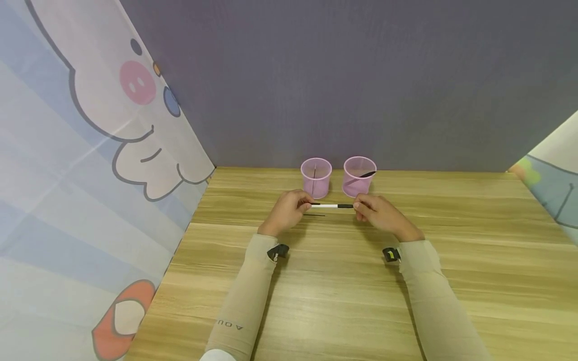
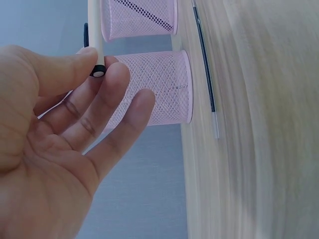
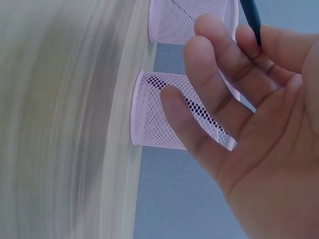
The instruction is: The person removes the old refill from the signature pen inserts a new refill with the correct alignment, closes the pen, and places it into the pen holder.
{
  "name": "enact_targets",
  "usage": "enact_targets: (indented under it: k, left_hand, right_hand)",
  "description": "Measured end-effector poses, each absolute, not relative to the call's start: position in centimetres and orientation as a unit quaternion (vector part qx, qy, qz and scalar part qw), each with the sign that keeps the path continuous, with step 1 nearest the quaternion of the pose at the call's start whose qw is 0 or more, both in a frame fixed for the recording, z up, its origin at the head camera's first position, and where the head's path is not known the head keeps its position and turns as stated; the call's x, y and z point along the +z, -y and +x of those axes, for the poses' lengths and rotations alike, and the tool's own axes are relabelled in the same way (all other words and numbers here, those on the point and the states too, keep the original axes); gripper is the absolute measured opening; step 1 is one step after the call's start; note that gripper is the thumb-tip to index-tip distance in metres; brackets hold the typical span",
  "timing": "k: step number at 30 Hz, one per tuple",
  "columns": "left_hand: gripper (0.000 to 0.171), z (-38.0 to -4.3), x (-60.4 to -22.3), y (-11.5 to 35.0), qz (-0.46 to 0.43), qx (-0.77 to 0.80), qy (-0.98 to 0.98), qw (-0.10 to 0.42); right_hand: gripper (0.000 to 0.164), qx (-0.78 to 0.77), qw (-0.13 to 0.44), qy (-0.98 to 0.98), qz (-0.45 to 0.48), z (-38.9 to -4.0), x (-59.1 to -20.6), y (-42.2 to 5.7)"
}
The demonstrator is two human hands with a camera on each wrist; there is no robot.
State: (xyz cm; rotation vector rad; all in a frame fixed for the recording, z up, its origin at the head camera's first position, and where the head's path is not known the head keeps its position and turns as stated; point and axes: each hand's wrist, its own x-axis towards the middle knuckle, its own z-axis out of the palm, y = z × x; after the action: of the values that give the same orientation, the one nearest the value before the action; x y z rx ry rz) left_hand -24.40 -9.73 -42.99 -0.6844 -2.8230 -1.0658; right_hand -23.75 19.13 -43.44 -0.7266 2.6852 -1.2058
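Note:
A white pen (image 1: 327,205) with black ends is held level between both hands, in front of the two pink mesh cups. My left hand (image 1: 288,210) pinches its white barrel near the black clip; in the left wrist view the end plug shows beside the thumb. With thumb and index finger, my right hand (image 1: 377,213) pinches the black end (image 3: 250,17); its very tip is hidden by the fingers. Below the pen, a thin dark pen refill (image 2: 206,64) with a clear end lies on the table.
The left pink mesh cup (image 1: 316,187) holds a thin dark stick, seemingly a refill. A black pen-like piece (image 1: 368,174) leans in the right mesh cup (image 1: 355,187). Behind the wooden table (image 1: 338,301) stands a grey panel (image 1: 352,85); a cartoon-printed cloth hangs at left.

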Motion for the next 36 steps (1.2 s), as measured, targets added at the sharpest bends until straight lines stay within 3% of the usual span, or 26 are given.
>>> enact_targets:
  k: [18, 36]
  left_hand:
    - [0.012, -24.34, -42.59, 9.4, -0.227, -0.354, 0.906, 0.056]
    - [0.014, -24.57, -41.98, 8.82, -0.261, -0.299, 0.917, 0.022]
  right_hand:
    - [0.021, -0.393, -0.018, -0.89, -0.231, -23.59, -42.86, -18.99]
    - [0.021, -0.434, -0.067, -0.871, -0.22, -23.52, -42.64, -19.32]
